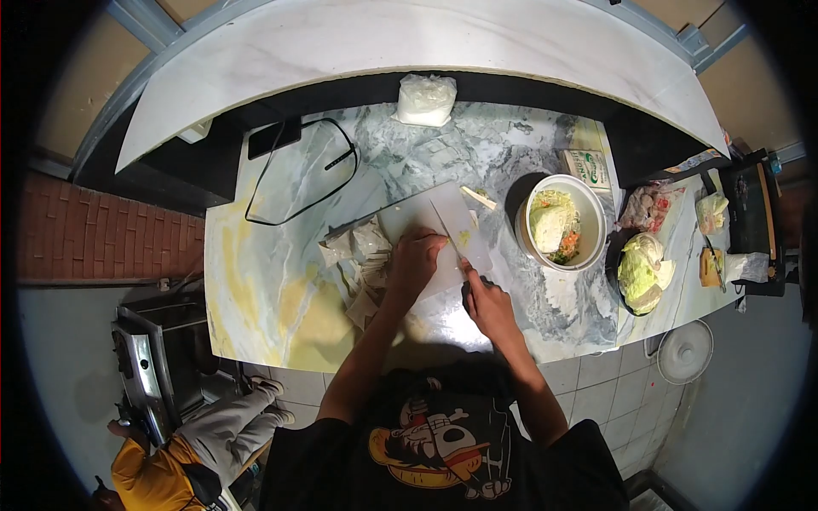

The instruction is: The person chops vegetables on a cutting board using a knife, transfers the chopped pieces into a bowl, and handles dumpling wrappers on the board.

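Note:
A white cutting board [404, 218] lies on the marble counter in front of me. My right hand [487, 305] is closed around the handle of a kitchen knife [445, 225], its blade slanting up and left over the board. My left hand [416, 258] rests on the board left of the blade, fingers bent together at its edge; whatever they pinch is hidden. Small pale yellow-green chopped bits [464, 237] lie right of the blade. Beside the board's left side, near my left wrist, are several pale, folded, sheet-like pieces [370, 238].
Right of the board stands a white tub [521, 228] holding shredded vegetables. Farther right are a cabbage [641, 277] and a plastic bag [652, 207]. A bag of white powder [427, 100] sits at the back, a black cable [351, 140] at back left. Another person [166, 468] is at lower left.

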Demonstrator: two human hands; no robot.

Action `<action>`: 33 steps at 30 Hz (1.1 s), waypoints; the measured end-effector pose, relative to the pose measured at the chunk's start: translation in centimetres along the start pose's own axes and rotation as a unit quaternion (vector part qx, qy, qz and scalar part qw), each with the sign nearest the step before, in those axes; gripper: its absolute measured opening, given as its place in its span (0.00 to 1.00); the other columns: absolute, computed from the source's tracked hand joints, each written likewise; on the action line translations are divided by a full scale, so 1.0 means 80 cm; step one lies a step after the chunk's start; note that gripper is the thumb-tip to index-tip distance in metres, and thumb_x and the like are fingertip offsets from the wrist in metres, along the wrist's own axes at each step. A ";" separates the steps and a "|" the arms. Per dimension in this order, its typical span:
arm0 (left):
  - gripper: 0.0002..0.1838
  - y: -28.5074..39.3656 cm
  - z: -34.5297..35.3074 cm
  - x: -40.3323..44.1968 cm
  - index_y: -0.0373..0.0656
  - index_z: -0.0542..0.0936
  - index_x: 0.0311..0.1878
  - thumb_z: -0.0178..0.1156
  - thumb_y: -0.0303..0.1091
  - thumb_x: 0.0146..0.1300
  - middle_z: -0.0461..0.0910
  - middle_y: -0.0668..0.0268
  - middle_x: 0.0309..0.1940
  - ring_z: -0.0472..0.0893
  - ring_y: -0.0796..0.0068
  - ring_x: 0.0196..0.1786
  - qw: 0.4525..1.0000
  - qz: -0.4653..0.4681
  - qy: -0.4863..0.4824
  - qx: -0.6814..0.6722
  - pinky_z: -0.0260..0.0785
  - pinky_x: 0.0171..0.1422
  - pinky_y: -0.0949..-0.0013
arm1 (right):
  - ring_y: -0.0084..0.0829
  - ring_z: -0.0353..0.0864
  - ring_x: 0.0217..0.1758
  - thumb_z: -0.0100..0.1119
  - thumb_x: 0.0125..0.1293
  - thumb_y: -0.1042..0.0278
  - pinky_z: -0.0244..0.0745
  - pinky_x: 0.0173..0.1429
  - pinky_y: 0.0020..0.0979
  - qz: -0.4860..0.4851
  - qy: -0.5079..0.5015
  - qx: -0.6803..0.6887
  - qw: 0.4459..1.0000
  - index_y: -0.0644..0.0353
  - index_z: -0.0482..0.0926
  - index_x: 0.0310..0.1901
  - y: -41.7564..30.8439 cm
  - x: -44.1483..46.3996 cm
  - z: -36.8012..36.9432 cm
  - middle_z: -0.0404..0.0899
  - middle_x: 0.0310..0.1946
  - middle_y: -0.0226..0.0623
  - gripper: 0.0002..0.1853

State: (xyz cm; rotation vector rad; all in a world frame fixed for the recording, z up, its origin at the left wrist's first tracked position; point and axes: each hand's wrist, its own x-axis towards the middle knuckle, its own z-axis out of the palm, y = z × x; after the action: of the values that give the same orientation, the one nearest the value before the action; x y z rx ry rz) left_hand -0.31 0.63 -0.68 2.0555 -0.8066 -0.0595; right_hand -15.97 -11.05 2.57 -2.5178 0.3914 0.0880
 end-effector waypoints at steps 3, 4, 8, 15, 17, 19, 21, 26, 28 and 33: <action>0.05 -0.007 0.006 -0.002 0.42 0.86 0.36 0.63 0.27 0.58 0.84 0.59 0.36 0.82 0.56 0.41 0.999 -0.019 -0.020 -0.022 0.74 0.49 0.56 | 0.57 0.80 0.33 0.55 0.63 0.72 0.76 0.38 0.52 -0.003 -0.001 -0.002 1.000 0.49 0.58 0.73 -0.002 0.003 0.001 0.80 0.33 0.55 0.35; 0.05 -0.005 0.005 -0.002 0.42 0.86 0.36 0.63 0.27 0.58 0.84 0.59 0.36 0.82 0.56 0.41 1.000 -0.019 -0.013 -0.018 0.75 0.49 0.56 | 0.57 0.80 0.33 0.55 0.64 0.71 0.76 0.38 0.52 0.008 -0.015 -0.002 1.000 0.48 0.58 0.73 -0.004 0.005 0.001 0.80 0.33 0.56 0.35; 0.05 0.001 0.002 -0.001 0.42 0.86 0.37 0.63 0.28 0.58 0.83 0.59 0.36 0.82 0.54 0.40 1.000 -0.012 -0.003 -0.020 0.75 0.48 0.57 | 0.58 0.81 0.34 0.53 0.66 0.69 0.76 0.40 0.53 0.037 -0.052 -0.014 0.998 0.47 0.57 0.73 -0.010 0.014 -0.004 0.80 0.31 0.58 0.34; 0.06 0.000 -0.001 -0.001 0.41 0.85 0.38 0.62 0.27 0.59 0.84 0.58 0.36 0.83 0.53 0.40 0.999 -0.001 -0.029 -0.018 0.75 0.47 0.57 | 0.58 0.81 0.33 0.54 0.65 0.69 0.76 0.41 0.54 0.043 -0.035 -0.015 0.998 0.44 0.56 0.73 -0.013 0.017 -0.005 0.80 0.29 0.56 0.35; 0.06 0.010 -0.007 0.001 0.40 0.85 0.39 0.62 0.26 0.59 0.84 0.58 0.36 0.83 0.52 0.40 0.999 -0.023 -0.040 -0.029 0.75 0.46 0.56 | 0.57 0.81 0.33 0.55 0.65 0.68 0.76 0.41 0.54 0.042 -0.017 -0.009 0.999 0.43 0.57 0.73 -0.012 0.019 -0.001 0.81 0.29 0.55 0.34; 0.06 0.002 0.000 0.000 0.40 0.84 0.39 0.62 0.26 0.59 0.84 0.57 0.36 0.83 0.52 0.40 0.999 -0.007 -0.028 -0.021 0.75 0.46 0.56 | 0.58 0.81 0.32 0.55 0.65 0.68 0.76 0.39 0.54 0.038 -0.009 -0.009 0.999 0.44 0.57 0.72 -0.013 0.019 -0.003 0.80 0.27 0.55 0.34; 0.06 0.000 0.003 0.001 0.39 0.84 0.39 0.63 0.26 0.59 0.84 0.57 0.36 0.83 0.52 0.40 1.000 0.004 -0.013 -0.014 0.75 0.46 0.56 | 0.60 0.80 0.30 0.55 0.65 0.68 0.75 0.37 0.55 0.031 -0.006 -0.010 0.999 0.45 0.58 0.71 -0.012 0.017 -0.003 0.80 0.25 0.54 0.33; 0.05 0.005 -0.005 0.002 0.39 0.84 0.37 0.63 0.26 0.58 0.83 0.57 0.34 0.82 0.52 0.39 0.999 0.018 -0.004 -0.035 0.74 0.45 0.56 | 0.58 0.81 0.33 0.55 0.65 0.69 0.76 0.38 0.54 0.060 -0.015 -0.010 0.998 0.45 0.57 0.72 -0.014 0.002 -0.005 0.80 0.33 0.56 0.34; 0.05 0.004 -0.001 0.001 0.39 0.84 0.37 0.63 0.26 0.57 0.82 0.58 0.34 0.81 0.52 0.39 0.999 0.025 0.008 -0.034 0.73 0.45 0.57 | 0.58 0.81 0.32 0.54 0.65 0.70 0.76 0.38 0.54 0.059 -0.012 -0.005 0.998 0.46 0.57 0.72 -0.011 -0.001 -0.004 0.80 0.33 0.56 0.34; 0.04 0.003 -0.001 -0.001 0.40 0.84 0.35 0.63 0.27 0.57 0.81 0.59 0.34 0.80 0.53 0.39 0.999 0.027 0.014 -0.039 0.73 0.46 0.57 | 0.58 0.80 0.31 0.54 0.65 0.71 0.75 0.37 0.54 0.051 0.002 0.019 0.999 0.47 0.57 0.72 -0.002 -0.002 0.004 0.80 0.32 0.54 0.34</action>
State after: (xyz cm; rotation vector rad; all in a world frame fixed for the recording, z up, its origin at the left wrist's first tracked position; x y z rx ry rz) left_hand -0.43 0.63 -0.48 1.9568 -0.8307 -0.0315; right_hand -16.08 -10.70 2.40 -2.4600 0.5175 0.1149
